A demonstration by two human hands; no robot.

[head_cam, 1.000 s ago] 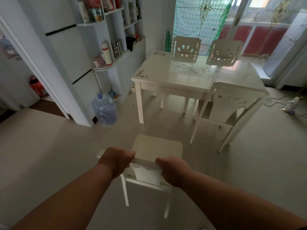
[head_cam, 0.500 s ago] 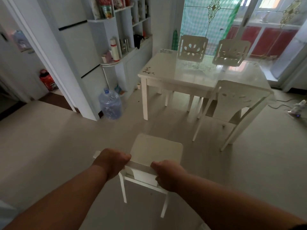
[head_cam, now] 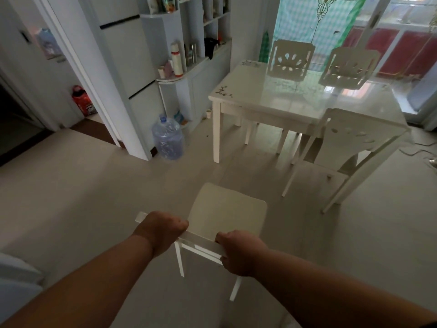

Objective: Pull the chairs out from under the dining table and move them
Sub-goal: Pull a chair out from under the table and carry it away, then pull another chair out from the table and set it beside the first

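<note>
White chair (head_cam: 227,209) stands apart from dining table (head_cam: 295,100), seemingly upright.

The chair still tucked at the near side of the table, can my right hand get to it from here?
Probably not yet: the right hand grips the held chair, and the tucked chair stands beyond it across open floor.

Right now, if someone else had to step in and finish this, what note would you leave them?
Left hand: closed on the top rail of the pulled-out chair, near its left end.
Right hand: closed on the same rail, near its right end.
That chair stands on open floor, well clear of the dining table.
Done: one chair is out.
Left: the near-side chair is still at the table's front edge, and two far-side chairs are still against the back edge. Mind the water jug on the floor by the shelving.
</note>
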